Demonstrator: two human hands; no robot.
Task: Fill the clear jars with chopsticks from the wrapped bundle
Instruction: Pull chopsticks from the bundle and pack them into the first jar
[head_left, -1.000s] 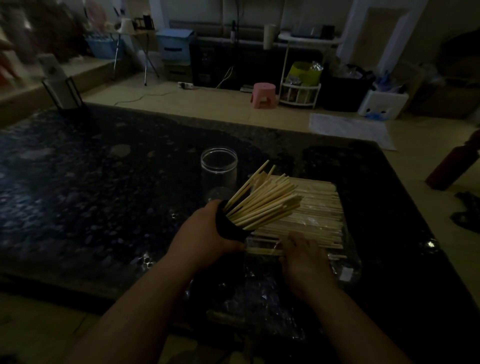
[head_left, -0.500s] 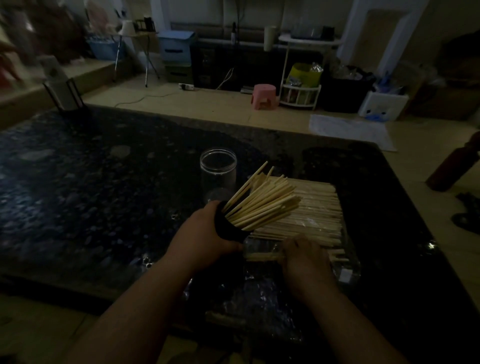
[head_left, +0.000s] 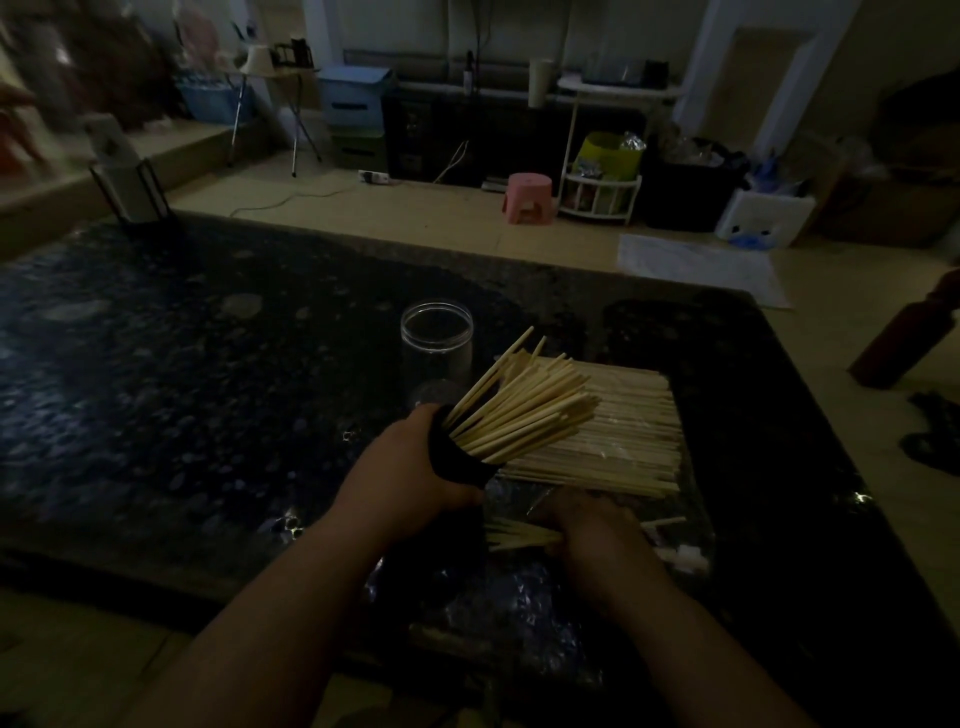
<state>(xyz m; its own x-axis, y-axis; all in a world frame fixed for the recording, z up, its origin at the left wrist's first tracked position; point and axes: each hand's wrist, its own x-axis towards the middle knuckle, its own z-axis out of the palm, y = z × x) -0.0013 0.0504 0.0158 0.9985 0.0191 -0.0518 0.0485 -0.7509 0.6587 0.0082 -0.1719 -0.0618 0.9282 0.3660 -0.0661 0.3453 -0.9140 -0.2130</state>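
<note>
Gripping a tilted jar (head_left: 460, 460) crammed with chopsticks (head_left: 524, 408), the left hand (head_left: 402, 480) curls round it; the right hand (head_left: 597, 538) pinches a few loose sticks (head_left: 519, 538) just beside the wrapped bundle (head_left: 623, 431)

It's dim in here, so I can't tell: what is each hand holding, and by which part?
The left hand grips the tilted chopstick-filled jar round its body. The right hand holds a few loose chopsticks near their middle.
</note>
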